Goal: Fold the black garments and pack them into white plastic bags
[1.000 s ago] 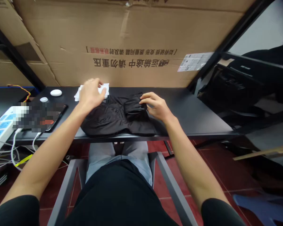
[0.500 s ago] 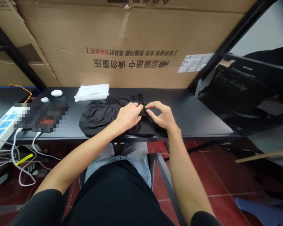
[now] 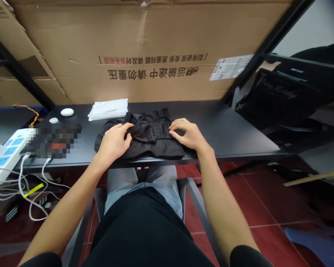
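A crumpled piece of black fabric (image 3: 147,134), thin and slightly shiny, lies near the front edge of the dark table; its exact kind I cannot make out. On its left part rests my left hand (image 3: 115,140), thumb and index finger apart, with some folds of the fabric between them. At the right edge of the fabric, my right hand (image 3: 186,134) has thumb and fingertips drawn together on the cloth. Between the hands the fabric shows a raised, bunched fold.
Behind the table (image 3: 225,128) stands a large cardboard sheet (image 3: 156,37). White folded paper or cloth (image 3: 108,109) and a white oval object (image 3: 67,112) lie at the back left. A power strip (image 3: 9,155) with white cables sits far left. A black bag (image 3: 281,96) is at the right.
My left hand has moved left, from the middle of the fabric to its left part, and its fingers have spread. My right hand stays near the right edge. More of the fabric's middle shows.
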`<state>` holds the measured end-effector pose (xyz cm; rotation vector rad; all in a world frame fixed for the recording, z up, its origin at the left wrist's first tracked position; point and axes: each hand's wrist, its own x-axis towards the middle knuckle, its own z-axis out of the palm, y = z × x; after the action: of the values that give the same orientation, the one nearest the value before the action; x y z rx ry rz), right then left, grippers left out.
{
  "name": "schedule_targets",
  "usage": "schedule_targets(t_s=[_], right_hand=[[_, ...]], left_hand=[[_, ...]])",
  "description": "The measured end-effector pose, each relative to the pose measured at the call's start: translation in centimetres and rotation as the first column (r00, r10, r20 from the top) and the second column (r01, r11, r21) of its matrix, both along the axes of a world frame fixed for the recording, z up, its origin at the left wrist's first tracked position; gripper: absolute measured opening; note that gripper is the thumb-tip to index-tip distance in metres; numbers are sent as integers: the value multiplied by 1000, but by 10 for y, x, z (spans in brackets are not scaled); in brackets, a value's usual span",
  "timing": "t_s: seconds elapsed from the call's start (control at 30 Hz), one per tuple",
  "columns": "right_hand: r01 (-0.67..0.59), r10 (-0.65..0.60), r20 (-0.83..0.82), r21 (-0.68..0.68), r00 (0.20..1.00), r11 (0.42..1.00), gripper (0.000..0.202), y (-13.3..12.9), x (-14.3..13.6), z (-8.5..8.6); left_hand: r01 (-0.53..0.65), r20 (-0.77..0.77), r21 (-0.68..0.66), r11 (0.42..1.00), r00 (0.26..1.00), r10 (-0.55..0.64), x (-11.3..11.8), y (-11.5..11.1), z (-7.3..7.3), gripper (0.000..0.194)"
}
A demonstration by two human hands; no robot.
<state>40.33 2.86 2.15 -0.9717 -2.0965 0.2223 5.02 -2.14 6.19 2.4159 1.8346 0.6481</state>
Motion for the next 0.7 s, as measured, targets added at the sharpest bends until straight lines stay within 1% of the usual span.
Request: schedule_targets(t_s=[0.07, 0.1, 0.17, 0.23, 0.33, 0.4, 0.47, 0.5, 0.57, 0.63, 0.7], right_hand=[[0, 0, 0, 3, 1000, 1000, 16, 0, 0, -1], [1, -1, 1, 6, 1000, 1000, 16, 0, 0, -1], [3, -3, 5, 10, 1000, 1000, 16, 1, 1, -2], [5, -5, 11, 11, 1000, 1000, 16, 0, 1, -2], [5, -5, 21, 13, 1000, 1000, 15, 0, 1, -2], [9, -9, 26, 7, 1000, 1000, 15, -1, 0, -2], [16, -16, 21, -3, 1000, 1000, 15, -2, 0, -1], [19, -19, 18, -7, 1000, 1000, 15, -3, 0, -1], [21, -21, 17, -10, 1000, 1000, 15, -3, 0, 0], [20, -20, 22, -13, 1000, 1000, 17, -3, 0, 0], [37, -36, 25, -21, 999, 999, 20, -3, -1, 0]], left_hand=[[-55, -28, 14, 998, 998, 56, -13, -5, -3, 41], [-80, -33, 40, 996, 996, 82, -15, -8, -4, 41], [-99, -22, 107, 989, 995, 102, -12, -11, -1, 45], [-54, -13, 148, 988, 998, 56, 1, -12, 3, 50], [56, -59, 131, 990, 997, -49, 30, -8, 7, 55], [87, -105, 99, 991, 992, -77, 45, -1, 8, 45], [70, -111, 75, 995, 992, -61, 50, 8, 8, 30], [48, -94, 66, 997, 995, -41, 48, 12, 9, 27], [-15, -28, 62, 998, 999, 17, 35, 18, 13, 31], [-96, 40, 73, 993, 995, 93, 13, 22, 18, 39], [-192, 71, 91, 977, 980, 186, -16, 23, 20, 47]])
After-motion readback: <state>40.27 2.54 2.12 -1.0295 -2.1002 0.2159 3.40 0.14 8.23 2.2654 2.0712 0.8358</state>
